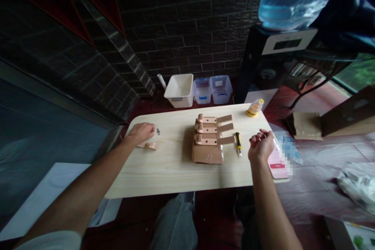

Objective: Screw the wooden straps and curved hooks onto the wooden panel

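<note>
My left hand (pixel 143 132) is closed in a fist at the left of the table, and whatever it may hold is hidden. Right beside its knuckles lies a small cluster of dark metal pieces, perhaps screws (pixel 158 131). A tan leather-like strip (pixel 151 146) rests just below that hand. Above the table's right end, my right hand (pixel 260 145) is turned up with loosely curled fingers and nothing visible in it. To its left lies a yellow-and-black screwdriver (pixel 238 143). Three tan straps (pixel 208 130) with dark holes lie across a cardboard box (pixel 207 155) mid-table.
A clear container with a yellow base (pixel 254 108) stands at the table's (pixel 172 175) far right corner. A pink packet (pixel 277 162) lies by the right edge. Beyond the table are a white bin (pixel 179 91), two clear bins (pixel 220 90) and a water dispenser (pixel 265 60).
</note>
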A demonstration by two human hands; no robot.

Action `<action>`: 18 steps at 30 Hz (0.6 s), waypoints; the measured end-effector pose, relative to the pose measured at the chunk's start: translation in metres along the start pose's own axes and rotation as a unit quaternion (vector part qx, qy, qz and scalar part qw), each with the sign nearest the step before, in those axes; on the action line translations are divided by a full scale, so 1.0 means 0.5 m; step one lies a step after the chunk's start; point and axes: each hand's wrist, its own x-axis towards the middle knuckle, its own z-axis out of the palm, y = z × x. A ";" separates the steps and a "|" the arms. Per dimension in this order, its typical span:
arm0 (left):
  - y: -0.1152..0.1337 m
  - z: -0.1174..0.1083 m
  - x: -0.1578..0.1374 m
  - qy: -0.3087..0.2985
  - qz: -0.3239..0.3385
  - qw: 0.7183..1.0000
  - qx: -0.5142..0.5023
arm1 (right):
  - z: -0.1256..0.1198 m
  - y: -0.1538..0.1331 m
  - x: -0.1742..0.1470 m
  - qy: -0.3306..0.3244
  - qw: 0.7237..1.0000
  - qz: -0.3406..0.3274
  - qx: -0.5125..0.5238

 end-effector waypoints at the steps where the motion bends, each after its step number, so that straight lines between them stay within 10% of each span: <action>1: 0.004 -0.009 0.001 0.009 -0.009 1.000 -0.009 | -0.001 0.001 0.001 -0.002 1.000 0.000 -0.004; 10: 0.173 -0.155 -0.021 0.128 0.095 0.969 -0.189 | 0.011 0.018 -0.012 -0.044 0.996 -0.002 -0.080; 18: 0.402 -0.239 -0.173 0.172 0.312 0.855 -0.378 | -0.018 0.002 -0.019 -0.184 0.946 -0.022 -0.264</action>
